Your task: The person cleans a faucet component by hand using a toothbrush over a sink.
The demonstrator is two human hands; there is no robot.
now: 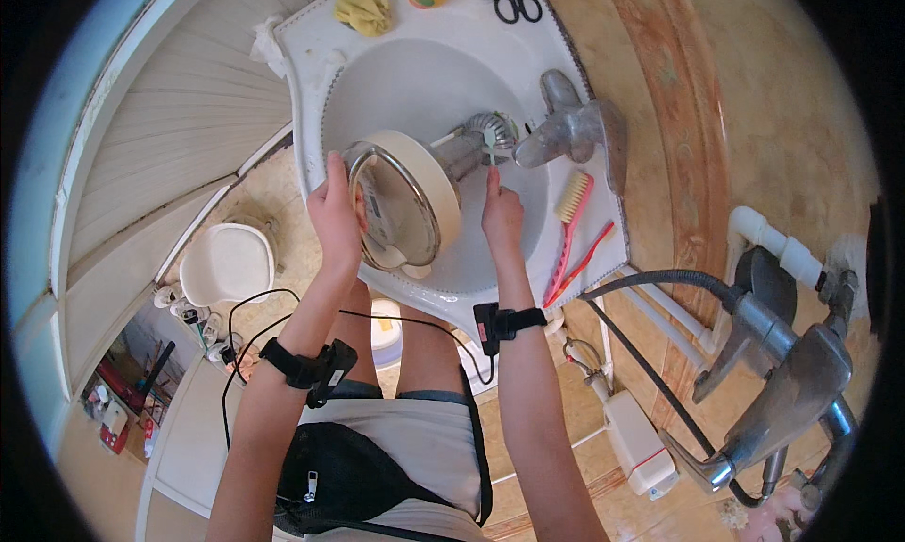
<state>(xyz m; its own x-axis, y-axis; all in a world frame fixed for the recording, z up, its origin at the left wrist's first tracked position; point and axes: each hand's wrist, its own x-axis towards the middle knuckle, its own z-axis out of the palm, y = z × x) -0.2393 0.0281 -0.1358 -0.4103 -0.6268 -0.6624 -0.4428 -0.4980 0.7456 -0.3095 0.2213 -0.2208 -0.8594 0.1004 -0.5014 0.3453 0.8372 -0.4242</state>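
Observation:
My left hand grips the near rim of a round cream-coloured drum-like device, tilted over the washbasin. It has a shiny metal ring and a glassy or reflective face. A grey neck runs from its back to a ribbed metal end. My right hand holds a slim pale-green brush, apparently a toothbrush, index finger stretched along it. Its head lies against or just over the ribbed end; contact is hard to tell. The white washbasin is beneath both hands.
A metal tap juts over the basin's right side. On the rim lie a pink brush, a red toothbrush, black-handled scissors and a yellow cloth. A shower mixer projects at right; a white stool stands left.

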